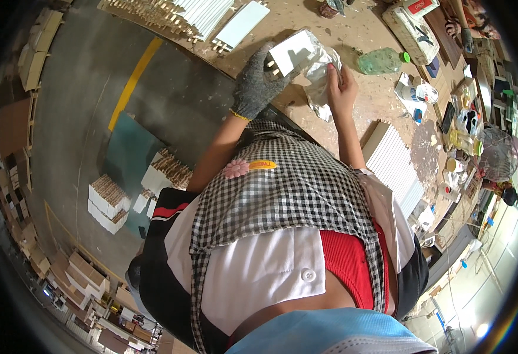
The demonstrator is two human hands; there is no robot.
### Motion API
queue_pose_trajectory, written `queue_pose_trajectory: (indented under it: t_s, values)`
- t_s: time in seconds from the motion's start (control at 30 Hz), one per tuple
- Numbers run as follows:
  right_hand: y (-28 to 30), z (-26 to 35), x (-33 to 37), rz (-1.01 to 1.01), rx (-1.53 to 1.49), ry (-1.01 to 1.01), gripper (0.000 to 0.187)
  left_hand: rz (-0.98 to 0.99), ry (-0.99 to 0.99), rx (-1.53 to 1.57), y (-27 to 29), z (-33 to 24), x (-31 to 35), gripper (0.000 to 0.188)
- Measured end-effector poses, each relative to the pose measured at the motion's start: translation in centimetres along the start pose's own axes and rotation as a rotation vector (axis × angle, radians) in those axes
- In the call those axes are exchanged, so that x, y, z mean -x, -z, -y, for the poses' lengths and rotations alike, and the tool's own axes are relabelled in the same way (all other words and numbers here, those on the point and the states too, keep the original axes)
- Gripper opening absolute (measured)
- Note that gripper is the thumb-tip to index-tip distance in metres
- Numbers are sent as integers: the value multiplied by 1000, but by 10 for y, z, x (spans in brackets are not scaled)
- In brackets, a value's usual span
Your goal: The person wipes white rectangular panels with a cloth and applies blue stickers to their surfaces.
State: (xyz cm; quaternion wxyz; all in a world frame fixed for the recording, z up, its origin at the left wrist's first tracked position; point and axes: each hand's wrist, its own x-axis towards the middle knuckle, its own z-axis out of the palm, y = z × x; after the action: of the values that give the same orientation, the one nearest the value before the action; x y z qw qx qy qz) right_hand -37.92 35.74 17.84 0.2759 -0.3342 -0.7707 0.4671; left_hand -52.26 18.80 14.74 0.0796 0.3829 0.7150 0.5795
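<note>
My left hand (257, 84), in a grey knit glove with a yellow cuff, grips a small white panel (293, 53). Short wooden dowels stick out of the panel's edge near the glove. Bare, my right hand (342, 88) pinches a crumpled whitish cloth (322, 66) that lies against the panel's right end and hangs down over the worktable (353, 35). Both hands are over the table's near edge. Right of them a green plastic bottle (379, 61) with a bright green cap lies on its side.
White panels with dowels (241, 25) lie at the table's far left. A white board stack (392, 163) sits near my right forearm. A stained white container (412, 29), a cup (427, 93) and a fan (497, 154) stand rightward. More stacked panels (108, 200) are on the floor at left.
</note>
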Motion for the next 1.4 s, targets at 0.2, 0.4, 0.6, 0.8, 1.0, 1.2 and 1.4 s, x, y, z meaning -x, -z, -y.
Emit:
queue_pose_trajectory:
  t_s: [0.2, 0.4, 0.6, 0.8, 1.0, 1.2, 1.4]
  values:
    - [24, -6, -7, -109, -205, -61, 21, -90, 435, 597, -5, 28, 13, 70]
    - [4, -23, -10, -57, 81, 250, 20, -137, 193, 4, -2, 16, 10, 42]
    - [-54, -24, -17, 236, 771, 680, 68, -73, 166, -119, -11, 31, 25, 31]
    - [43, -171, -110, 7, 129, -12, 16, 29, 24, -287, -9, 15, 14, 29]
    - [44, -61, -79, -330, -242, 59, 24, 212, -260, -290, 4, 35, 31, 46]
    - [-56, -1, 10, 495, 436, 708, 11, 225, 423, 190, -27, 59, 39, 61]
    - [-35, -69, -43, 275, 458, 266, 26, 76, 244, 178, -27, 43, 39, 95]
